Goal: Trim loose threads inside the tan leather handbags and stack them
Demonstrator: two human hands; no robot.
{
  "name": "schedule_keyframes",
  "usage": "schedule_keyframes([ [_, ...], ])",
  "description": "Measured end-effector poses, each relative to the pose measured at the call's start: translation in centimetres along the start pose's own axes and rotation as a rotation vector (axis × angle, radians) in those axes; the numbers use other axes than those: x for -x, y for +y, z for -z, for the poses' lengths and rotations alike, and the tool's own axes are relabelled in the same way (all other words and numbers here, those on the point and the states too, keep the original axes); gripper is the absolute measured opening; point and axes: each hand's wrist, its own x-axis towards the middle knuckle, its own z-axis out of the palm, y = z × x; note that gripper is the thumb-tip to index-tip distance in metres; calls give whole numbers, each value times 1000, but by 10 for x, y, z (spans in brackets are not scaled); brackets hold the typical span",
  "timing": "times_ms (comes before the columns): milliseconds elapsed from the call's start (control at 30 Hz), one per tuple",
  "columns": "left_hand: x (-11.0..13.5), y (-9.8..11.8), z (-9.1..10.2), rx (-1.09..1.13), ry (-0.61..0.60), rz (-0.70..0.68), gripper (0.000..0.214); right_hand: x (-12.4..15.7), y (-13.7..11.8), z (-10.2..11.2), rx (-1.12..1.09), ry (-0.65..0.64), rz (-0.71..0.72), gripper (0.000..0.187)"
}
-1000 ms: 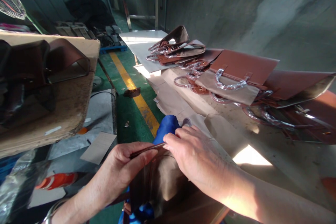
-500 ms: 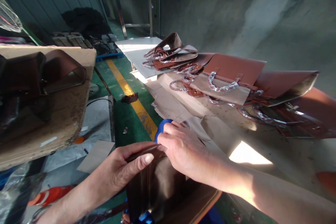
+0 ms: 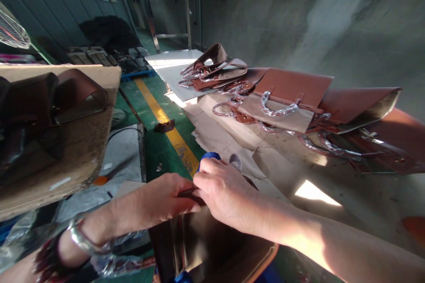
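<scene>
Below my hands hangs a brown handbag, its mouth towards me and its lining showing. My left hand is closed on the bag's far upper edge, thumb on the near side. Right beside it, my right hand is closed at the same edge, its fingertips partly hidden. Just behind my right hand a blue rounded object peeks out; its kind is hidden. A plastic-wrapped handle sticks out at the bag's left, under my left wrist.
Several brown handbags with wrapped handles lie on the paper-covered table at right. More brown bag pieces rest on a cardboard-topped table at left. A yellow line crosses the green floor between them. A fan stands far left.
My left hand has turned and moved in against my right hand, its thumb now pressed on the bag's edge. A bracelet on my left wrist has come into view. My right hand has barely moved.
</scene>
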Motion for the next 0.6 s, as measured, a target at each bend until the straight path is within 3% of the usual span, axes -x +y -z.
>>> schedule_keyframes([
  [133, -7, -1, -5, -9, 43, 8, 22, 4, 1, 7, -118, -44, -71, 21],
  [267, -5, -8, -10, 36, 59, 27, 27, 18, 9, 13, -222, 5, -172, 11],
  [400, -2, -10, -11, 60, 47, 59, 30, 34, 16, 11, -170, 70, -197, 15],
  [600, -3, -12, -12, 23, 66, 56, 29, 40, 18, 11, -94, -42, -201, 20],
])
